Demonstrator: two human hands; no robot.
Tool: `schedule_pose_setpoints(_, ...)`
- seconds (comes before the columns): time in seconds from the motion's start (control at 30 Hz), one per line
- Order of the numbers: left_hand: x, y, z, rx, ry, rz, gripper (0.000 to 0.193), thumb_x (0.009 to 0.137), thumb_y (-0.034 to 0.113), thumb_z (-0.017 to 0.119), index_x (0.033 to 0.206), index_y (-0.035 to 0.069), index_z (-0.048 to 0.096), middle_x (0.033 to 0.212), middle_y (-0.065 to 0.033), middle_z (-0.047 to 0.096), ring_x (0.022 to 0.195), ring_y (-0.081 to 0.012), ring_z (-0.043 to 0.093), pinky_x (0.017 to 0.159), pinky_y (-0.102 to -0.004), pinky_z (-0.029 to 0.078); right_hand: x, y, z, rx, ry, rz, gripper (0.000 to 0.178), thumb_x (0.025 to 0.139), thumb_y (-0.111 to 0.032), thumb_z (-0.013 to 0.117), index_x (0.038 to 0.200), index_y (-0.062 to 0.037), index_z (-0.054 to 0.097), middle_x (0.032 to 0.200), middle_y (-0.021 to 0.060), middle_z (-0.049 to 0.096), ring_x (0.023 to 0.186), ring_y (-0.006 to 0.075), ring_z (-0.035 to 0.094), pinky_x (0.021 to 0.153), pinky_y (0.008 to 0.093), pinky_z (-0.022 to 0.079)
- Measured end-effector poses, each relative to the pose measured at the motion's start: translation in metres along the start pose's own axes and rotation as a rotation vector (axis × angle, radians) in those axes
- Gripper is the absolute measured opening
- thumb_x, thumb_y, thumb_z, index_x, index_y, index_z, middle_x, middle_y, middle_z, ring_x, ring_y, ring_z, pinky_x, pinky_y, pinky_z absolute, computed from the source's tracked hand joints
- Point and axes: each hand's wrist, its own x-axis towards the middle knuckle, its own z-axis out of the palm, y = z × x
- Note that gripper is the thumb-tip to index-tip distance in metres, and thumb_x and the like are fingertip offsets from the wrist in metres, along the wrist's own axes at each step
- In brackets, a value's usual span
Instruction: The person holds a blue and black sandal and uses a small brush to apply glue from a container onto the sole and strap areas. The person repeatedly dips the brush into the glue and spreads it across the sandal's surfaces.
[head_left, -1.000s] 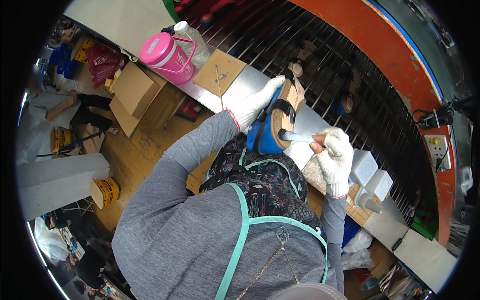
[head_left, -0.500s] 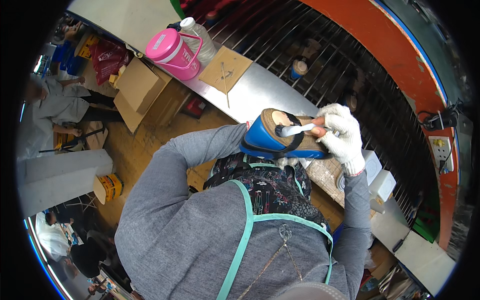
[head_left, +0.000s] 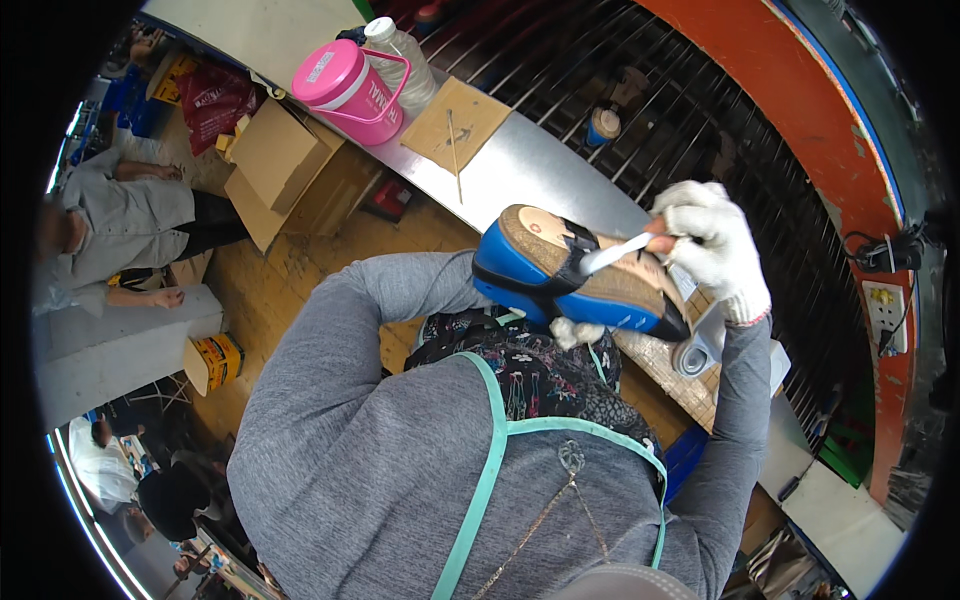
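A shoe on a blue last [head_left: 540,285] is tilted in front of me, its tan sole side up and black straps wrapped across it. My left hand [head_left: 577,333] supports it from below; only white-gloved fingertips show at its lower edge, and the last hides the rest. In my right hand [head_left: 712,245], gloved in white with bare fingertips, is a small white-handled brush [head_left: 617,254]. Its dark bristle end meets the black strap at the middle of the sole.
A pink jug [head_left: 350,90], a clear plastic bottle [head_left: 400,62] and a cardboard piece with a thin stick [head_left: 455,150] rest on the metal ledge [head_left: 520,175]. Beyond runs a rod conveyor [head_left: 660,130] carrying other shoes. Cardboard boxes [head_left: 285,165] and a person [head_left: 130,215] are at left.
The shoe has turned, showing more of its sole and toe. My right hand has moved right, and the brush has shifted from near the heel toward the middle strap.
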Motion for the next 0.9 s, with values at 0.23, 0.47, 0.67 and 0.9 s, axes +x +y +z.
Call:
schedule_pose_setpoints(0.23, -0.038, 0.076, -0.031, 0.745, 0.654, 0.934, 0.062, 0.103, 0.049, 0.045, 0.146, 0.005, 0.044, 0.139, -0.0199, 0.056, 0.124, -0.0255, 0.059, 0.104, -0.0392, 0.051, -0.028, -0.041, 0.038, -0.046, 0.317, 0.256, 0.011, 0.078, -0.019, 0.078, 0.080, -0.0101, 0.072, 0.090, 0.0037, 0.068, 0.084, 0.0198, 0.059, 0.074, 0.0332, 0.043)
schedule_pose_setpoints(0.47, -0.066, 0.048, 0.043, 0.769, 0.997, 1.070, 0.063, 0.103, 0.055, 0.042, 0.142, 0.006, 0.048, 0.136, -0.0132, 0.058, 0.120, -0.0210, 0.059, 0.103, -0.0381, 0.051, -0.008, -0.020, 0.086, -0.268, 0.534, 0.327, 0.012, 0.077, -0.017, 0.080, 0.079, -0.0110, 0.070, 0.091, 0.0025, 0.067, 0.081, 0.0198, 0.057, 0.075, 0.0338, 0.039)
schedule_pose_setpoints(0.67, -0.069, 0.052, 0.029, 0.809, 0.971, 0.991, 0.068, 0.100, 0.058, 0.046, 0.143, 0.006, 0.049, 0.135, -0.0126, 0.061, 0.118, -0.0203, 0.063, 0.100, -0.0357, 0.053, 0.028, 0.027, 0.066, -0.585, 0.748, 0.420, 0.009, 0.078, -0.016, 0.078, 0.084, -0.0118, 0.072, 0.095, 0.0047, 0.069, 0.079, 0.0198, 0.062, 0.074, 0.0359, 0.037)
schedule_pose_setpoints(0.9, -0.140, 0.074, -0.049, 1.363, 0.805, 0.965, 0.059, 0.100, 0.050, 0.048, 0.142, 0.008, 0.048, 0.126, -0.0146, 0.060, 0.111, -0.0274, 0.061, 0.104, -0.0475, 0.048, 0.018, 0.026, 0.103, 0.278, 0.564, 0.561, 0.018, 0.084, -0.014, 0.078, 0.087, 0.0020, 0.071, 0.085, 0.0036, 0.061, 0.069, 0.0111, 0.052, 0.061, 0.0272, 0.041)
